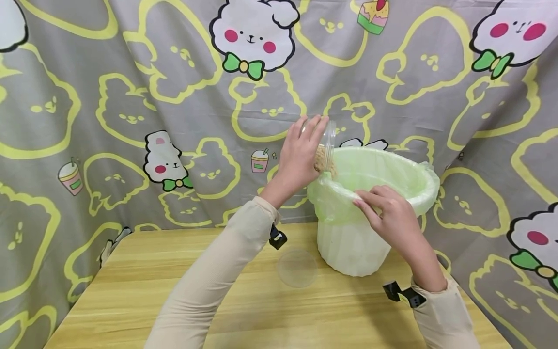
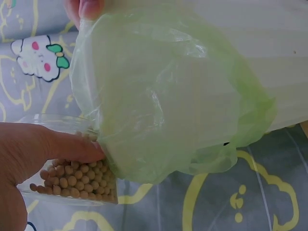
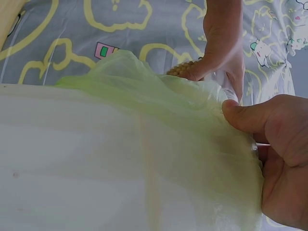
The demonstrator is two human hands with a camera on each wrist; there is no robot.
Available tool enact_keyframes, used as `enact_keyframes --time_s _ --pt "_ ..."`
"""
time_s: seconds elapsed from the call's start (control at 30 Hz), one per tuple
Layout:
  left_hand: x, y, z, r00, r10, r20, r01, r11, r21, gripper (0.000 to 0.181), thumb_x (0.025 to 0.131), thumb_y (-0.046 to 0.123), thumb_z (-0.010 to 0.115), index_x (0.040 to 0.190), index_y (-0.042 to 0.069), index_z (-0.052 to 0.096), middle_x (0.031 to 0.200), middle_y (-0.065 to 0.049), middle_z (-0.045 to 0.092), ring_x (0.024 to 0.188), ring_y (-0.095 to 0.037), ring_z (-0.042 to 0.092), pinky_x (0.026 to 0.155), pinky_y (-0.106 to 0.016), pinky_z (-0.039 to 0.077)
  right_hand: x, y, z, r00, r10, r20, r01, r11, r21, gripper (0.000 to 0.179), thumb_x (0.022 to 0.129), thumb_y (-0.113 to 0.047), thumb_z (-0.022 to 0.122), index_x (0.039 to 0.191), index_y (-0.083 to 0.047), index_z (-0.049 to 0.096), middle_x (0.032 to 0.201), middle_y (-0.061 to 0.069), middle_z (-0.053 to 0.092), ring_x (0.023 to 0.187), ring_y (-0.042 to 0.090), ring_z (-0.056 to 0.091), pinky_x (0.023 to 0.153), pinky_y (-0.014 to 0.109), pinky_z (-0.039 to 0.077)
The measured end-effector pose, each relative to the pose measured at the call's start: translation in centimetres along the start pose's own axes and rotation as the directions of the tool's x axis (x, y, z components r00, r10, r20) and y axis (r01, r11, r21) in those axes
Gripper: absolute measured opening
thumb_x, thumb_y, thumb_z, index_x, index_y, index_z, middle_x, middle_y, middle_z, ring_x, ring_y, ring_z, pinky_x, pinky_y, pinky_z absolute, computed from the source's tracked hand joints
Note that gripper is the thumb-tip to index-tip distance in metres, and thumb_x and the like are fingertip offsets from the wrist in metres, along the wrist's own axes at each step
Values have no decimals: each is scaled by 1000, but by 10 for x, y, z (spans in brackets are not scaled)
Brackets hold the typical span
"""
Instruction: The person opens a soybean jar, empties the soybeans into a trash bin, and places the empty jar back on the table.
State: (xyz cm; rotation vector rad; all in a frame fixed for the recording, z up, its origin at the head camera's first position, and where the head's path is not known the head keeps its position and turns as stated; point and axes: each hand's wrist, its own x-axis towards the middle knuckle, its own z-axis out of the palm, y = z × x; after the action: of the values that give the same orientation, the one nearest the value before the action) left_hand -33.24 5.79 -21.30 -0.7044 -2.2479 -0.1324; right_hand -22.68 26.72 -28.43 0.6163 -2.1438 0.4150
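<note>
My left hand (image 1: pixel 301 150) grips a clear plastic jar (image 1: pixel 330 140) tipped on its side, its mouth over the left rim of a white trash can (image 1: pixel 350 247). Small round tan beans (image 2: pixel 79 180), perhaps soybeans, lie along the jar's lower side, and some are at its mouth by the rim. A pale green trash bag (image 1: pixel 335 203) lines the can and folds down over its outside. With thumb and fingers my right hand (image 1: pixel 390 213) pinches the bagged front rim; in the right wrist view its thumb (image 3: pixel 243 115) presses the bag from outside.
A round clear lid (image 1: pixel 297 268) lies flat on the wooden table (image 1: pixel 244 310), left of the can's base. Behind the table hangs a grey curtain (image 1: pixel 209 116) with yellow outlines and white cartoon animals, close to the can's back.
</note>
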Motion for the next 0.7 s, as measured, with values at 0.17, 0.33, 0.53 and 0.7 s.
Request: enact_keyframes --time_s 0.17,0.33,0.53,0.7 --pt "-1 1 -1 1000 7 9 -7 1000 13 114 70 25 89 162 13 23 165 -5 33 152 -32 25 129 -40 18 1 0 -1 1000 -1 6 1 1000 1 22 82 -5 82 104 0 80 76 3 64 69 14 48 58 32 42" --pt "-3 0 1 999 27 -22 -26 999 18 113 70 25 89 162 12 25 165 -6 34 152 -33 27 128 -40 20 1 0 -1 1000 -2 14 2 1000 -2 22 82 -6 82 104 0 80 76 3 64 69 13 48 58 32 43" --pt "-3 -1 2 999 37 -35 -37 999 7 109 70 23 88 161 13 28 165 -6 33 152 -33 27 128 -41 20 1 -1 -1 1000 -15 3 15 1000 -2 22 81 -4 83 103 0 80 76 4 64 69 14 48 58 32 43" --pt "-2 -1 2 998 50 -26 -50 998 -24 113 68 29 93 160 15 29 166 -6 31 153 -32 24 128 -43 20 2 -1 0 1000 -17 1 17 1000 -6 22 81 -5 83 102 0 80 76 5 64 68 14 49 58 33 43"
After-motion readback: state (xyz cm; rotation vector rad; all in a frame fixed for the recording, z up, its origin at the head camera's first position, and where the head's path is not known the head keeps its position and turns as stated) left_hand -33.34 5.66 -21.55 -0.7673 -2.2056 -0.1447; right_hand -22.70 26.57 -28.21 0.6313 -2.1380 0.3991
